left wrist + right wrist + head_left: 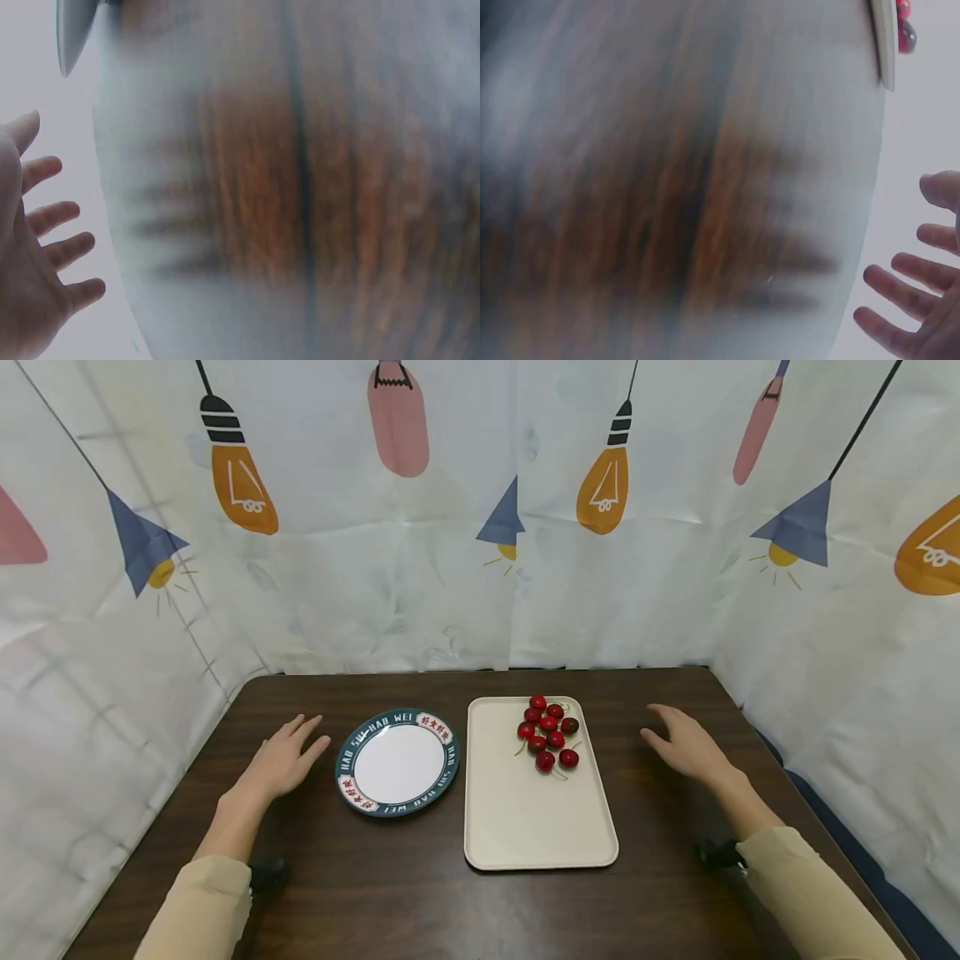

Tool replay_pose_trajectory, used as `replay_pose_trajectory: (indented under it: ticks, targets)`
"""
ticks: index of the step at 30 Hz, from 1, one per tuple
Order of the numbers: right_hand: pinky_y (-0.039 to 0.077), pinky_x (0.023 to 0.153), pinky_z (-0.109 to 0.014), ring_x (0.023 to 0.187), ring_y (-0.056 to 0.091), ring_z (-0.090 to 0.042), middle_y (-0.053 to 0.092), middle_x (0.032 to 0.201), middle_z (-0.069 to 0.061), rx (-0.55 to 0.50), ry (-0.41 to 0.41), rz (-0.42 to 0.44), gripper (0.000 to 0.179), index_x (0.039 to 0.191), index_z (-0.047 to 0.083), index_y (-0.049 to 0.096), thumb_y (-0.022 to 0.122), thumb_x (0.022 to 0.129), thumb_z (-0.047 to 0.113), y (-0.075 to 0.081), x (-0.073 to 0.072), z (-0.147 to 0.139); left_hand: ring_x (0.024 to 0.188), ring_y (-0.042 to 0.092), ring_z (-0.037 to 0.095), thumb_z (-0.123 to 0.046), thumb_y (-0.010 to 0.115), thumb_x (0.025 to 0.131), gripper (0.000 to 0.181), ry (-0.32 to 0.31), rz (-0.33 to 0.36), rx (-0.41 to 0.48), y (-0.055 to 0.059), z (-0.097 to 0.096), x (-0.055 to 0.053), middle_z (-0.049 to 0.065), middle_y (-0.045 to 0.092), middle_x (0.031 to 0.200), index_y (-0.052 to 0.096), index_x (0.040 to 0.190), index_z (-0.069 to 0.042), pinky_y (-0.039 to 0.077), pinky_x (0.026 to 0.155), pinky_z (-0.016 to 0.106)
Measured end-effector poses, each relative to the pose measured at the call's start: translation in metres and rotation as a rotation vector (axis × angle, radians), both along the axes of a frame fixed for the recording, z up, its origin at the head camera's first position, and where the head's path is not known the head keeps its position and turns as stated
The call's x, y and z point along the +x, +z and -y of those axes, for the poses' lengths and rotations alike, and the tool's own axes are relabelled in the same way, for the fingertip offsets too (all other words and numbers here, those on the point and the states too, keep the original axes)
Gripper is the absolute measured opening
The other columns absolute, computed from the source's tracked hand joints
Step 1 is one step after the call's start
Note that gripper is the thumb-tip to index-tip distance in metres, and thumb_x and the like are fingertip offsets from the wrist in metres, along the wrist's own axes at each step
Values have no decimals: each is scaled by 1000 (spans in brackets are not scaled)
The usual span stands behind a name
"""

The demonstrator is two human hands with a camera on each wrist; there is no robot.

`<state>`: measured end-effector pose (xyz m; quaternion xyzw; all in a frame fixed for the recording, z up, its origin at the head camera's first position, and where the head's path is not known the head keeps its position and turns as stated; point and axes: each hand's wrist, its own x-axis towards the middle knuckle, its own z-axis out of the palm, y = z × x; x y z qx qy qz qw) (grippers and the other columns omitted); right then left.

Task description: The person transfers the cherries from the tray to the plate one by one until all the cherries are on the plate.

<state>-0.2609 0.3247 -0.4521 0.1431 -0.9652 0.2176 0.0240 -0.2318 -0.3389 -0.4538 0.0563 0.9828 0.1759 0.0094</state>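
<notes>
My left hand hovers over the left side of the table, fingers spread and nothing in them. Just right of it is a round plate with a white middle and a dark blue lettered rim. On the far half of a cream rectangular tray lies a cluster of several dark red cherries, some with stems. My right hand is to the right of the tray, fingers extended and holding nothing. The right wrist view catches the tray's edge with a cherry beyond it.
The dark brown wooden table reflects light in both wrist views. Behind and beside it hangs a white curtain printed with lamps and bulbs. Dark bands sit at both wrists, by the cream sleeves.
</notes>
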Motion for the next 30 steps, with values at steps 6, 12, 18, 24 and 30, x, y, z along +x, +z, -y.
replay_pose_trajectory:
  ticks: [6,12,18,24,30]
  targets:
    - [53,87,-62,110,63,-47,50,142,-33,-97,18,-40,53,147,-7,46,59,106,25,-2,0,8,139,28,59,-47,38,110,69,-2,-49,114,4,-7,1,38,32,152,39,152,8,24,110,74]
    - [57,80,-55,102,68,-41,58,135,-29,-214,15,-13,46,141,-4,54,60,106,26,-5,3,14,139,33,55,-48,37,111,64,58,-37,286,7,-12,6,34,40,151,45,149,3,29,110,72]
    - [59,72,-37,97,70,-32,64,125,-23,-385,-14,95,44,138,-3,56,60,106,27,-3,4,22,134,44,50,-51,37,110,65,129,16,476,7,-13,6,32,46,147,46,150,-1,41,105,67]
    - [61,73,-36,96,70,-34,65,118,-23,-527,14,183,42,134,-7,57,64,104,21,-5,3,30,132,50,45,-43,41,111,62,155,79,715,9,-17,9,31,47,146,41,151,4,52,101,46]
    - [60,68,-38,91,70,-31,67,118,-21,-564,28,274,42,133,-6,59,67,102,21,-2,5,43,138,44,45,-43,42,110,66,199,200,874,11,-19,8,32,38,153,33,156,4,57,94,34]
